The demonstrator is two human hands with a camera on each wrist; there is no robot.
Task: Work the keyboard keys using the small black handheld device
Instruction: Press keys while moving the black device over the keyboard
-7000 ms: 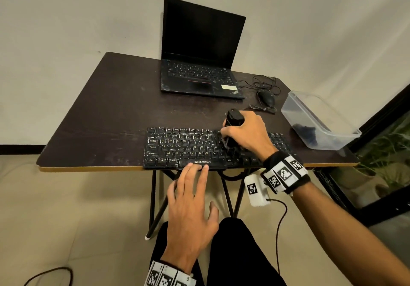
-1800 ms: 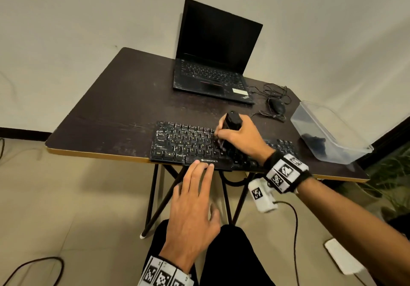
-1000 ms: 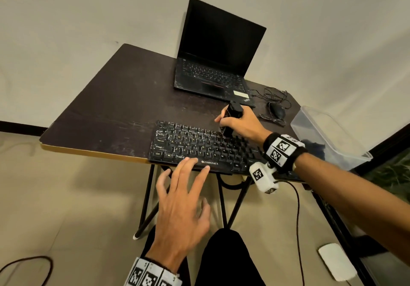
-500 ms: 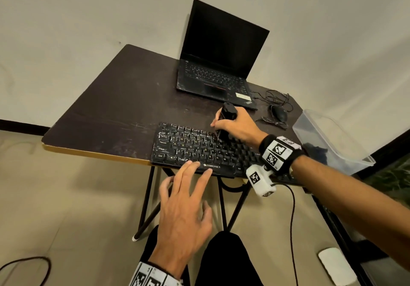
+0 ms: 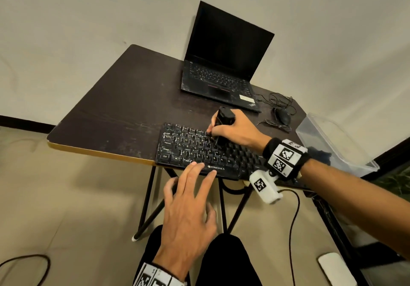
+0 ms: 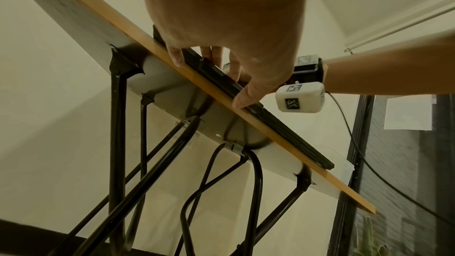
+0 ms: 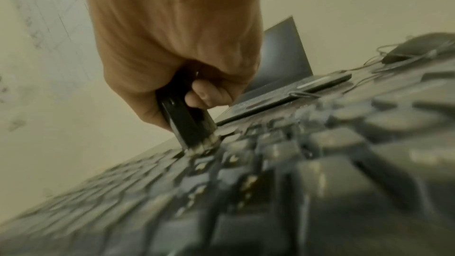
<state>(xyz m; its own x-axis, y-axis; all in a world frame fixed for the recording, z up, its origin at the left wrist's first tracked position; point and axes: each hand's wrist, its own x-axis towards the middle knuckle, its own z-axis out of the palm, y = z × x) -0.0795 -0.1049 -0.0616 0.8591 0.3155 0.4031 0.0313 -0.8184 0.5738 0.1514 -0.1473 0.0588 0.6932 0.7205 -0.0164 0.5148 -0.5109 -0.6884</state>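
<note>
A black keyboard (image 5: pixel 195 150) with dusty white-lettered keys lies along the front edge of the dark table (image 5: pixel 124 112). My right hand (image 5: pixel 230 128) grips the small black handheld device (image 5: pixel 223 126) upright, its lower tip pressed onto the upper key rows left of centre. The right wrist view shows the device (image 7: pixel 187 122) touching the keys (image 7: pixel 246 172) with pale dust around its tip. My left hand (image 5: pixel 188 199) is flat with straight fingers, fingertips resting on the keyboard's front edge (image 6: pixel 221 73).
A black laptop (image 5: pixel 224 68) stands open at the back of the table. A wired mouse (image 5: pixel 281 116) with a tangled cable lies right of it. A clear plastic tub (image 5: pixel 330 143) sits at the right edge. Black folding legs (image 6: pixel 118 143) run under the table.
My right hand has slid the device leftward along the upper key rows, from the keyboard's right-of-centre part toward its left half. The left hand has stayed at the front edge.
</note>
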